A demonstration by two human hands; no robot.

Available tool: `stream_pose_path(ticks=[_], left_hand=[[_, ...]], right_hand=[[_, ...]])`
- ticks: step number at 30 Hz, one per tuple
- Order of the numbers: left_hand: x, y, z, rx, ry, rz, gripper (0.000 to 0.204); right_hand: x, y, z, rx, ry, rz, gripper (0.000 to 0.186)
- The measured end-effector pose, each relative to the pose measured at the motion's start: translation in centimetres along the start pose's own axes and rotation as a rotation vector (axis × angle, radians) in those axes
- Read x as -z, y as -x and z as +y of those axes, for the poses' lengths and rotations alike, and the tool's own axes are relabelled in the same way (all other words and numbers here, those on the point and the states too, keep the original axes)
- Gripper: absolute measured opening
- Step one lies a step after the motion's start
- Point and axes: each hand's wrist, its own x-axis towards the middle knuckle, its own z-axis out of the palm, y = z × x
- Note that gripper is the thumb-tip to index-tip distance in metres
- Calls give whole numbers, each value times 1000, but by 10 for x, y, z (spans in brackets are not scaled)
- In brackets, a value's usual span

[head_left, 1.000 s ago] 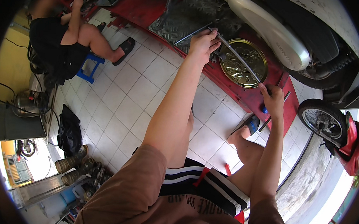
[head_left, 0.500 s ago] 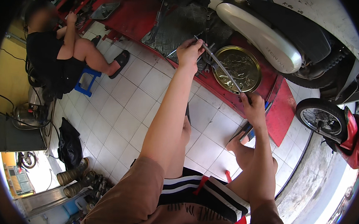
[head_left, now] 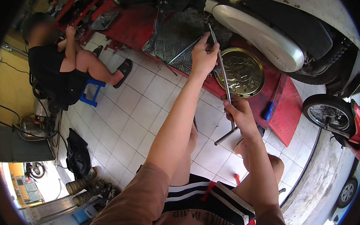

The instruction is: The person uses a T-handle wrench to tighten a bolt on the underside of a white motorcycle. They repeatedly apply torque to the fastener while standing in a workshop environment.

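My left hand [head_left: 204,55] grips the upper shaft of a long metal wrench [head_left: 224,80], near where its tip meets the underside of a scooter [head_left: 261,33]. My right hand [head_left: 240,113] holds the wrench's lower end, just above its crossbar handle. The scooter stands on a red lift platform [head_left: 135,24] with a checkered metal plate [head_left: 181,32]. A round gold tin lid [head_left: 240,71] lies on the platform just right of the wrench. I am seated, knees bent, in striped shorts.
Another person [head_left: 59,64] sits on a blue stool [head_left: 91,93] at the left, working at the platform. A blue-handled screwdriver [head_left: 270,107] lies on the red ramp. A black bag [head_left: 77,151] and boots [head_left: 81,186] rest on the tiled floor. A red motorcycle's wheel [head_left: 328,115] stands right.
The view has tilted, so the scooter and platform sit lower in the picture. Both hands stay on the wrench, the right hand now higher up its shaft.
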Motion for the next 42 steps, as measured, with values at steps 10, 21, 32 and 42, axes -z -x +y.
stream_pose_path(ticks=[10, 21, 32, 42], left_hand=[[-5, -39, 53, -122, 49, -52, 38], [3, -94, 81, -99, -135, -83, 33], [4, -106, 73, -147, -135, -53, 24], [28, -80, 85, 59, 166, -129, 27]], right_hand=[[-26, 14, -54, 160, -474, -516, 82], [-58, -15, -73, 308, -536, -503, 82], [-62, -24, -72, 296, -563, -491, 81], [-75, -33, -74, 283, -549, -449, 76]])
